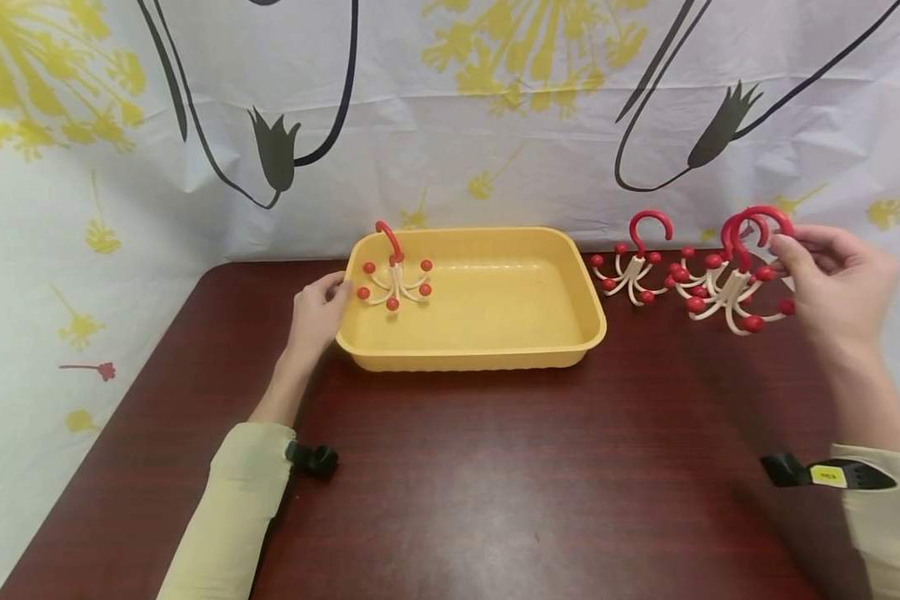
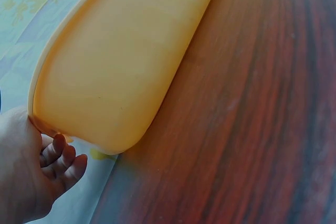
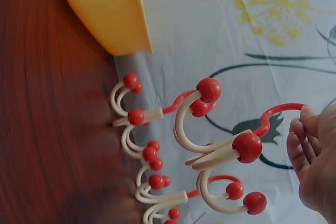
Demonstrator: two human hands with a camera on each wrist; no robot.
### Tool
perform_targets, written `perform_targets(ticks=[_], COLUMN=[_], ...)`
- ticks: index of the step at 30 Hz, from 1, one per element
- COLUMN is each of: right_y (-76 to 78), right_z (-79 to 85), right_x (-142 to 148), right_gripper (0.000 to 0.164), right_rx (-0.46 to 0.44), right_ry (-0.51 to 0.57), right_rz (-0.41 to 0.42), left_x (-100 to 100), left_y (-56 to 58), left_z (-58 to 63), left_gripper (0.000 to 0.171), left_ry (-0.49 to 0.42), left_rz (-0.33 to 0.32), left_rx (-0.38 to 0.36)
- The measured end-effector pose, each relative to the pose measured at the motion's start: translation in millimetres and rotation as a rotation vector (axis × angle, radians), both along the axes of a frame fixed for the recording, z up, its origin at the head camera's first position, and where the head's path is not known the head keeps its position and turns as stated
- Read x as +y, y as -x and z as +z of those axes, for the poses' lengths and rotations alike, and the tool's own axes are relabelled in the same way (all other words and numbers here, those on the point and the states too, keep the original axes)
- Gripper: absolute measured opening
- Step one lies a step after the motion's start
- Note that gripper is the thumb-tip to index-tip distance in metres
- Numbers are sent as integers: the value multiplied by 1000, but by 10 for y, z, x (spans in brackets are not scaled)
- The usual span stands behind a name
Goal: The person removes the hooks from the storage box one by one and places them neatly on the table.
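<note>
My right hand [image 1: 843,283] pinches the red hook end of a multi-arm hanger [image 1: 731,292] with cream arms and red ball tips, holding it up at the right. In the right wrist view this hanger [image 3: 226,150] hangs from thumb and fingers, in front of two others. One of those hangers [image 1: 633,271] stands near the basin; the other [image 1: 708,271] is partly hidden behind the held one. My left hand [image 1: 321,308] grips the left rim of a yellow basin [image 1: 487,354], thumb at the rim and fingers below. Inside the basin, toward its left end, sits another hanger [image 1: 395,283].
The dark red-brown table [image 1: 495,467] carries the basin near its back edge. Behind it hangs a white sheet [image 1: 390,108] printed with yellow and grey plants. Both wrists wear black straps; the right strap [image 1: 862,475] has a yellow label.
</note>
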State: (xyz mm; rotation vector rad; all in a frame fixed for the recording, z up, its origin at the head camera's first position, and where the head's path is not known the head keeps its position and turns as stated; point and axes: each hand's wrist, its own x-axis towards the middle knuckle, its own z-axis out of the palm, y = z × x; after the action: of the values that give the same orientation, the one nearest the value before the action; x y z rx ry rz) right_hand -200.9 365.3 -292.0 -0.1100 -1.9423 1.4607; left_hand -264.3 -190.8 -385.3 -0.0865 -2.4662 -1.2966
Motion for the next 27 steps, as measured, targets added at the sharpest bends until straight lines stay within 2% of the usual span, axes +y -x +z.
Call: perform_targets(ticks=[5, 13, 23, 27], right_y=[9, 25, 8, 7], right_z=[-55, -182, -317, -374], right_x=[117, 298, 452, 514], right_gripper=[14, 10, 11, 10], right_rx=[-32, -18, -122, -160], right_ry=[1, 15, -42, -35], right_rz=[-27, -29, -96, -97], left_x=[2, 1, -5, -7], left_y=[14, 17, 19, 12], left_z=[-3, -4, -2, -2], left_gripper=[35, 35, 35, 35], left_ry=[4, -7, 2, 2], left_rz=[9, 11, 9, 4], left_rx=[-5, -18, -10, -3])
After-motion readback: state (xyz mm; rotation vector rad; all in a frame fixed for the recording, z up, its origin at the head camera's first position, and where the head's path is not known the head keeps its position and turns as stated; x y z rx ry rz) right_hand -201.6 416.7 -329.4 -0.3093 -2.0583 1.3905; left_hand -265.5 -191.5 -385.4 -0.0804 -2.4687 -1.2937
